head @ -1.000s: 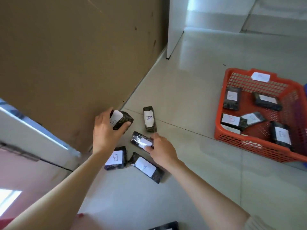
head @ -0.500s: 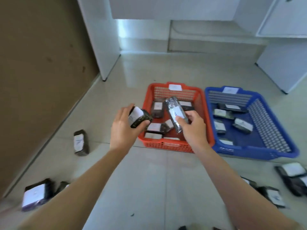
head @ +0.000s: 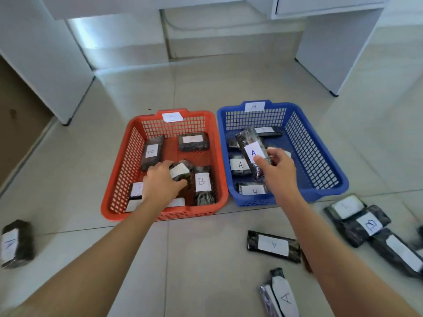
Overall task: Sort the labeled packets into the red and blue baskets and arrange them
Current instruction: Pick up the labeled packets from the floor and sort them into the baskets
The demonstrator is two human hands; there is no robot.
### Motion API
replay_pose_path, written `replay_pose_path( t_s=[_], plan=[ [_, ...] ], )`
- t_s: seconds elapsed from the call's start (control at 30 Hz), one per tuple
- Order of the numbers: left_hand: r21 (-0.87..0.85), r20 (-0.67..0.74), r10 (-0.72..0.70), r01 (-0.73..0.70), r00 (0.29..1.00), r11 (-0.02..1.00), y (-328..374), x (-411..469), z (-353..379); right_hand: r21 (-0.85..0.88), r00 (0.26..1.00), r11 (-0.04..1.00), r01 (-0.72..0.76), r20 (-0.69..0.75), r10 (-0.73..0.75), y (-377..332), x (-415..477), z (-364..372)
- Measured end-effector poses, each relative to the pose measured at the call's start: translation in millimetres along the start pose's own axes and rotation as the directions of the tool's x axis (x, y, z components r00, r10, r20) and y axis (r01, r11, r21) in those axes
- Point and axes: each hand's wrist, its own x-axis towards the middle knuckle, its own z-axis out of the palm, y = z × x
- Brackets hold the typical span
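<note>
A red basket (head: pixel 119 179) and a blue basket (head: pixel 320 156) stand side by side on the floor, each holding several dark packets with white labels. My left hand (head: pixel 160 181) is inside the red basket, gripping a small dark packet (head: pixel 180 171) whose label I cannot read. My right hand (head: pixel 277 170) holds a long packet labeled A (head: pixel 250 152) upright over the blue basket. In the red basket lies a packet marked B (head: pixel 202 183). In the blue one lies a packet marked A (head: pixel 239 164).
Loose packets lie on the tiled floor: an A packet (head: pixel 273 245) and another A packet (head: pixel 280 296) near my right forearm, a pile with a B packet (head: pixel 368 225) at right, one packet (head: pixel 16 243) at far left. White cabinet legs (head: pixel 329 65) stand behind the baskets.
My view swung from the packets by the wall to the baskets. Both hands carried their packets forward; the left dropped into the red basket, the right moved over the blue one.
</note>
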Motion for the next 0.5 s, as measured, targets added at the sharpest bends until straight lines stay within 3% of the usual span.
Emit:
replay_pose_path(
  t_s=[0.1,0.23,0.3,0.37,0.43,0.5],
  plan=[
    [0.147,0.153,-0.004,-0.019,0.988,0.989,-8,16,3,-0.008,1.0,1.0,-0.011,0.013,0.012,3,7,1],
    [-0.091,0.459,0.068,-0.03,0.886,0.995,-13,26,3,-0.1,0.993,0.991,-0.09,0.072,0.097,1,19,-2],
    [-0.099,0.418,0.074,-0.036,0.905,0.994,-9,25,3,-0.193,0.981,0.973,-0.129,0.116,0.153,1,28,-9],
    [-0.161,0.211,0.105,-0.071,0.972,0.984,5,18,3,-0.268,0.972,0.952,-0.15,0.136,0.192,4,39,-20],
    [-0.219,0.065,0.135,-0.118,0.989,0.969,27,6,8,-0.357,0.971,0.923,-0.147,0.125,0.203,6,49,-33],
    [-0.185,0.093,0.187,-0.167,0.978,0.968,52,-8,21,-0.477,0.974,0.869,-0.133,0.099,0.203,11,57,-44]
  ],
)
